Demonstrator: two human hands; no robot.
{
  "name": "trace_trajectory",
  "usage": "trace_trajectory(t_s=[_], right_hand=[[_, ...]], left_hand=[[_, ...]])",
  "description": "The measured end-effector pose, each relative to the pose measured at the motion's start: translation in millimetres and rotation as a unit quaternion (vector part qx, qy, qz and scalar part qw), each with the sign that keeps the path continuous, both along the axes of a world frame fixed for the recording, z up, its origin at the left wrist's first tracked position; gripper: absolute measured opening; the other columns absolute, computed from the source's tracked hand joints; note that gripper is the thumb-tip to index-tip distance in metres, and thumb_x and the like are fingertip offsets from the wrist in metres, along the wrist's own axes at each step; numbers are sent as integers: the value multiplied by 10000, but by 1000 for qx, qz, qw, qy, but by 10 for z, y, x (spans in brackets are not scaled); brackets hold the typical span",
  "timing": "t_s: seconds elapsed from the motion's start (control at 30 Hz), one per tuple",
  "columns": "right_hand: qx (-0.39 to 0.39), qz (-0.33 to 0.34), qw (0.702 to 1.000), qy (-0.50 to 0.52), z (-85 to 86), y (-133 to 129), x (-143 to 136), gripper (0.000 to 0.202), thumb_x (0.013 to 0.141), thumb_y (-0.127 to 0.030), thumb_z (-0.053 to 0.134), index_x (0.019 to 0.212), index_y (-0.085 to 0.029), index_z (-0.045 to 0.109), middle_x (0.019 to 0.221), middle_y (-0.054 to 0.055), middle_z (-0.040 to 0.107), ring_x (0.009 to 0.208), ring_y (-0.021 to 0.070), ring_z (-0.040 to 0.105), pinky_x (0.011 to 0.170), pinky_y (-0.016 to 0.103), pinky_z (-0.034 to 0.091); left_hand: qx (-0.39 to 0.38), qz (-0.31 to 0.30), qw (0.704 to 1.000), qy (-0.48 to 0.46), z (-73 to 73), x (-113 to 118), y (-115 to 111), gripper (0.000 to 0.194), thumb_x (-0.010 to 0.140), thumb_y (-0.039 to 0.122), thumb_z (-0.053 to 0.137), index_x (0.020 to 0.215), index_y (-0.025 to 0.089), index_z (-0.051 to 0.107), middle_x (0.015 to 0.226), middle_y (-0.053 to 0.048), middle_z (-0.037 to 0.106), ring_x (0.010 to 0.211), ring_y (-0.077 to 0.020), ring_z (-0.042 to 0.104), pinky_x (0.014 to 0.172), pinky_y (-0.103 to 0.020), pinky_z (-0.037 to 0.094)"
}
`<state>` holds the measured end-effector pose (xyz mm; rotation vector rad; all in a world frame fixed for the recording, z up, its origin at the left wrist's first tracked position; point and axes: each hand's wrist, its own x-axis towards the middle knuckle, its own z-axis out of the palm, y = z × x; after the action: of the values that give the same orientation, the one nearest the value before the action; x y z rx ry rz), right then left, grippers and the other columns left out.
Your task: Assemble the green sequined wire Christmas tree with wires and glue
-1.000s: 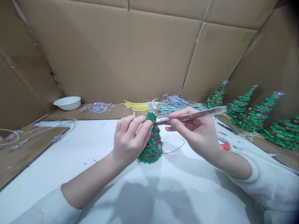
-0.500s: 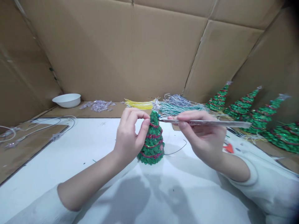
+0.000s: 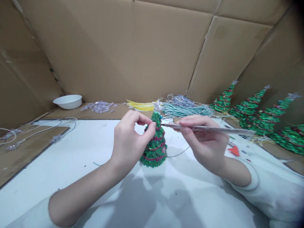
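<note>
A small green tree point(image 3: 154, 153) with red garland stands upright on the white table, topped by a clear star point(image 3: 157, 106). At the upper left side of the tree, my left hand point(image 3: 131, 136) has its thumb and forefinger pinched; what lies between the fingertips is too small to make out. My right hand point(image 3: 205, 144) grips a thin, pale-handled tool point(image 3: 213, 129). The tool's pointed tip reaches the right side of the tree, just below a small blue bead.
Finished-looking trees point(image 3: 268, 115) line the right side. Behind are a white bowl point(image 3: 68, 102), clear stars point(image 3: 102, 107), yellow wires point(image 3: 140, 105) and green wires point(image 3: 187, 110). A red piece point(image 3: 234, 150) lies beside my right wrist.
My left fingertips have moved slightly down and right across the tree. The tool tip has dropped a little lower on its right side, and the treetop leans slightly more left.
</note>
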<state>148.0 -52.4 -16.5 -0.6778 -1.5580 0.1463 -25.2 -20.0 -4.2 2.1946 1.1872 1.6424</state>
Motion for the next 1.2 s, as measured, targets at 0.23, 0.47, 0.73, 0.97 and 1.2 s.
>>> trace_trajectory(t_s=[0.23,0.47,0.73,0.97,1.2], right_hand=[[21,3,1000,-17,-25,9,-2,218,788,-82,593,919,-246,648,834,20,680,801,172,643,715,354,564],[63,11,997,-45,-52,13,28,342,753,-25,599,986,-270,653,888,24,695,811,176,651,703,360,564],[74,-12,993,-86,-28,-5,46,334,742,-40,615,978,-275,651,867,25,698,788,178,662,679,345,553],[80,-6,993,-92,-24,-8,35,347,751,-36,604,997,-276,645,870,25,700,804,177,660,693,343,551],[41,-8,996,-80,-35,-5,-20,322,776,-45,582,1009,-262,635,894,34,681,846,177,648,729,352,558]], left_hand=[[-174,-76,977,-101,15,19,39,93,732,229,631,685,191,560,703,5,609,667,-149,536,616,-300,428],[-197,-121,961,-153,-39,23,85,115,751,277,630,701,185,582,724,-9,612,687,-152,544,632,-299,435],[-157,-92,972,-150,-91,-3,88,133,778,307,621,717,189,625,724,-3,611,700,-146,536,687,-307,437],[-137,-114,973,-150,-112,6,94,111,842,274,529,854,199,610,854,-15,640,818,-160,580,749,-307,463],[-131,-263,950,-105,-308,-12,181,331,864,239,464,1194,217,493,1217,-73,572,1139,-217,525,960,-381,424]])
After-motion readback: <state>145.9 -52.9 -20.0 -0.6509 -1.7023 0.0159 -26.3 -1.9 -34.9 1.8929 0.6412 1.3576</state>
